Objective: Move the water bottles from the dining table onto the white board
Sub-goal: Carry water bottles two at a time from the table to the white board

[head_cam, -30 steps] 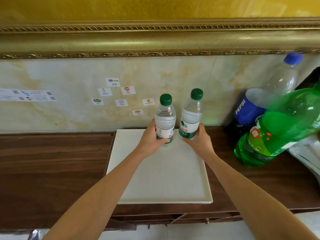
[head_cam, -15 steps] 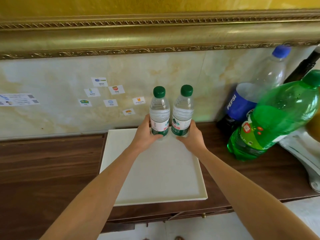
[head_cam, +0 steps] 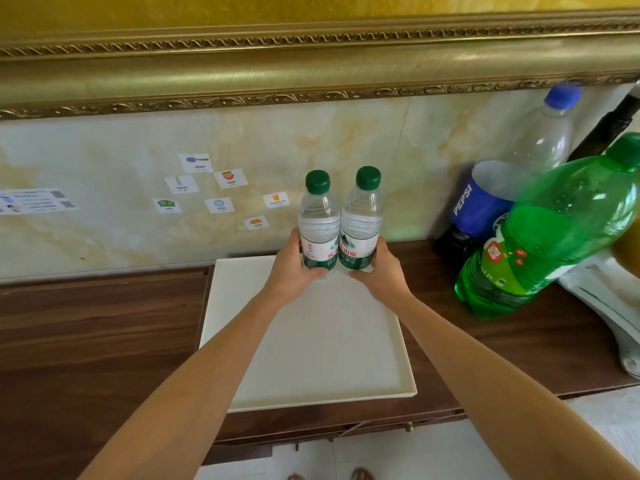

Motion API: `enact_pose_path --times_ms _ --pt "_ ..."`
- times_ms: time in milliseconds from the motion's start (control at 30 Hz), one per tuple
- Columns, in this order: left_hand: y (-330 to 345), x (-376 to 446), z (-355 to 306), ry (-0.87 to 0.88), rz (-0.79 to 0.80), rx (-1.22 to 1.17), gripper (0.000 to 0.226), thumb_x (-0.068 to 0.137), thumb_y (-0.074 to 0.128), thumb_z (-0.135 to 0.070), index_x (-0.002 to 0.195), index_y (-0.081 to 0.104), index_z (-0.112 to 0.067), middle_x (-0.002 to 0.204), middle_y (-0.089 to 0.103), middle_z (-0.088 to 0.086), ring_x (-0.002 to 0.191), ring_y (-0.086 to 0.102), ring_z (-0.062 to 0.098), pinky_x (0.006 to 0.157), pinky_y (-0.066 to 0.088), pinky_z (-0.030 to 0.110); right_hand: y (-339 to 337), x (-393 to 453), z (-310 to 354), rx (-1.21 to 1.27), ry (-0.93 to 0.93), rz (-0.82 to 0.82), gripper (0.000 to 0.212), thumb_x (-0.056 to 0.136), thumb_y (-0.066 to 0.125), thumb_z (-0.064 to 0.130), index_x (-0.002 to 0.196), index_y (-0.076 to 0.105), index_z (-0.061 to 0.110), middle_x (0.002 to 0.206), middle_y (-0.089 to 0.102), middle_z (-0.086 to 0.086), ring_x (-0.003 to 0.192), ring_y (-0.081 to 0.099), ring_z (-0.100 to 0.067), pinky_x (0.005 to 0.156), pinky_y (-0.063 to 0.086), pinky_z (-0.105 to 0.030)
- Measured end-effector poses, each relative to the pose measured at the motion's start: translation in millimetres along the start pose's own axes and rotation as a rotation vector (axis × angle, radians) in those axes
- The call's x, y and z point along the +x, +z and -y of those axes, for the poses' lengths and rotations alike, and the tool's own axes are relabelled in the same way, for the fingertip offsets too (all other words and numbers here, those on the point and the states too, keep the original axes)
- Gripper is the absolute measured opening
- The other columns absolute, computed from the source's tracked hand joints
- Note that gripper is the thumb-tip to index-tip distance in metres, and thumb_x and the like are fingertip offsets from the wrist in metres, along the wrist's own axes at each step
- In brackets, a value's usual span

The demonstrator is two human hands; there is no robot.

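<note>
Underfoot, a dark wood-grain surface (head_cam: 97,327) runs along a wall of glossy cream marble (head_cam: 104,150) veined with tan, topped by a carved gilt moulding (head_cam: 311,67). Small paper picture labels (head_cam: 221,188) are stuck on the marble left of the board. The white board (head_cam: 322,344) is a square, matte tray with a low raised rim, lying flat on the surface against the wall.

Two small clear plastic bottles stand upright at the board's far edge, touching side by side; each is ribbed, with a dark green screw cap and a white-and-green wrap label. The left hand (head_cam: 291,271) grips the left bottle (head_cam: 318,223) low down, its fingers curled round the label, and the right hand (head_cam: 381,275) grips the right bottle (head_cam: 362,220) the same way. Whether the bases rest on the board cannot be told.

Right of the board stand a big clear Pepsi bottle (head_cam: 502,188) with a blue cap and blue label and, nearer, a large glossy green soda bottle (head_cam: 554,230), both leaning in the wide view. A white curved object (head_cam: 609,306) lies at the far right.
</note>
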State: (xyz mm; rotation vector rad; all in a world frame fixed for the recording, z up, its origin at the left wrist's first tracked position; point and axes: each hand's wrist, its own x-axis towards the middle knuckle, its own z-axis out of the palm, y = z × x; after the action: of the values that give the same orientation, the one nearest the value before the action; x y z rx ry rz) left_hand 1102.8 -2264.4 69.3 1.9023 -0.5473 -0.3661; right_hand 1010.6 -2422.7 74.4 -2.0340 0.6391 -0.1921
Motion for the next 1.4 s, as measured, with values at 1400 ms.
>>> enact_pose_path --times_ms 1400 --pt "-182.4 -638.2 -3.9 -0.982 -1.089 0.561 0.026 0.092 0.059 -0.028 0.115 0.062 -0.018 0.112 0.067 -0.001 0.106 0.060 0.021 0.090 0.050 0.038 333.6 -436.9 194.1 -0.418 -1.310 1.277 0.021 0.088 0.057 0.014 0.108 0.063 0.011 0.101 0.069 -0.008 0.096 0.063 -0.027 0.081 0.044 -0.029"
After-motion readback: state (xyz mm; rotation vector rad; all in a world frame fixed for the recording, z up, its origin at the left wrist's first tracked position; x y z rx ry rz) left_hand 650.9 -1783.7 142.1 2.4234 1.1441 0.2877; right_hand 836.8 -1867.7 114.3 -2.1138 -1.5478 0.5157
